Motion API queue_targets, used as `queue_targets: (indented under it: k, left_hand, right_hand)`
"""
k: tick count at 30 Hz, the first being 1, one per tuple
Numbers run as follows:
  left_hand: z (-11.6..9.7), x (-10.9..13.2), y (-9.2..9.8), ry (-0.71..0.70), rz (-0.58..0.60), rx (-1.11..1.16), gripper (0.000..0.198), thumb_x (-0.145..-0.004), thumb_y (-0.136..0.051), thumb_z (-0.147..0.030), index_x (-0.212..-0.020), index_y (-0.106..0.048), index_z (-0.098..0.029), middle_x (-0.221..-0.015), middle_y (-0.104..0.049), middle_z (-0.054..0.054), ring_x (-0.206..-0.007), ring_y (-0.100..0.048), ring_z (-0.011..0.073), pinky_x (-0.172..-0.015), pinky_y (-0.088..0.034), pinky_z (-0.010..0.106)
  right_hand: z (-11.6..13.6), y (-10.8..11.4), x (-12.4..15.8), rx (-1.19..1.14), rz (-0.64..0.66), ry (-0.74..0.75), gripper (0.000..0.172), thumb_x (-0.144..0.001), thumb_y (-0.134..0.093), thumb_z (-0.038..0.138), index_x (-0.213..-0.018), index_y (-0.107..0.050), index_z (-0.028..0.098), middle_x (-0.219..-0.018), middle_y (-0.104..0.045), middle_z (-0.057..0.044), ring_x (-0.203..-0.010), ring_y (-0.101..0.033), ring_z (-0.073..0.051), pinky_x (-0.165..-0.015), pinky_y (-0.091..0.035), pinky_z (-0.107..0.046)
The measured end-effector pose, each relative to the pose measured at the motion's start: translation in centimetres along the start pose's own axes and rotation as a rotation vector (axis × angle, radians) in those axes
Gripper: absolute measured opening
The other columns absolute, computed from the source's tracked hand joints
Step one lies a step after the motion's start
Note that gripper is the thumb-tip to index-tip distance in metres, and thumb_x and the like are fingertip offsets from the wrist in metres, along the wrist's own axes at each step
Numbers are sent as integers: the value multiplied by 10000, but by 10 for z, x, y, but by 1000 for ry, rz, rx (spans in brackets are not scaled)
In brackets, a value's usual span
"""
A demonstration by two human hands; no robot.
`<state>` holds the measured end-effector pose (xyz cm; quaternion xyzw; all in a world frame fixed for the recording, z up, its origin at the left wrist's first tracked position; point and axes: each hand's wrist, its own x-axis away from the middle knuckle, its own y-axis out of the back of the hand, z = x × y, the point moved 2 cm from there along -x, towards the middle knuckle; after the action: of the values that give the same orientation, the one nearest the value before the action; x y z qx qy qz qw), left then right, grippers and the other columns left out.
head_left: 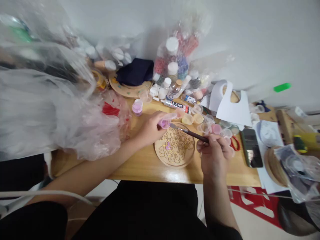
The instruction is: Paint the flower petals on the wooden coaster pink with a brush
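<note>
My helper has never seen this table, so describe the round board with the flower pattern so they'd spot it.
On the wooden table, look near the front edge, between the left hand and right hand. There lies a pale round board; unlike the small cups behind it, it bears gold flower outlines with some lilac.

So the round board (175, 145) sits near the front edge of the table (143, 166), roughly midway along. A little cup (164, 124) is at its back-left rim, and the tool (193, 134) slants in from the right, tip just beside the cup. Plastic bags (32, 110) hog the left end. Toward the wall (262, 50), a folded cloth (136, 71) lies on another disc (125, 90), bottles (172, 69) to its right, glue tube (175, 105) in front of those. Right of the board: scissors (235, 144), then a phone (251, 148).
</note>
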<state>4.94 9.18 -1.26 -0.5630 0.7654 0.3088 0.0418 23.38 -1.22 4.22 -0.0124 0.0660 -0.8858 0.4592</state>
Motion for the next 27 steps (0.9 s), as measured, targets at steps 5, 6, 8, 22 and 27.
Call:
queue_targets:
  k: [5, 6, 8, 22, 27]
  left_hand:
    - [0, -1, 1, 20, 18, 8, 330, -741, -691, 30, -1018, -666, -147, -950, -714, 21, -846, -678, 152, -753, -555, 255]
    - [0, -1, 1, 19, 25, 3, 313, -752, -692, 19, -1010, -665, -155, -944, -712, 16, -847, -674, 150, -756, -553, 256]
    - [1, -1, 1, 3, 25, 3, 282, -774, -690, -1, -1003, -661, -162, -943, -710, 13, -865, -671, 152, -772, -555, 262]
    - [-3, -3, 3, -58, -6, 50, 240, -755, -649, 6, -929, -647, -160, -879, -686, 2, -815, -656, 141, -730, -537, 246]
    - [-1, -2, 3, 30, 1, 47, 244, -765, -656, -25, -971, -656, -156, -932, -714, 25, -857, -685, 161, -762, -563, 259]
  right_hand:
    - [0, -13, -2, 139, 133, 70, 78, -850, -781, 280, -807, -735, 234, -634, -670, 36, -546, -617, -105, -510, -493, -221]
    - [2, -14, -1, 181, 143, 97, 58, -840, -788, 257, -822, -737, 237, -655, -680, 36, -567, -632, -104, -528, -505, -219]
    - [6, -16, -1, 262, 148, 155, 59, -821, -791, 222, -840, -738, 238, -698, -696, 35, -586, -642, -97, -563, -528, -221]
    - [21, -23, -4, 457, 245, 220, 50, -865, -710, 239, -821, -708, 217, -723, -701, 20, -578, -631, -100, -586, -566, -253]
    - [16, -24, -7, 335, 219, 93, 211, -824, -787, 391, -756, -694, 215, -609, -652, 33, -496, -568, -96, -491, -501, -243]
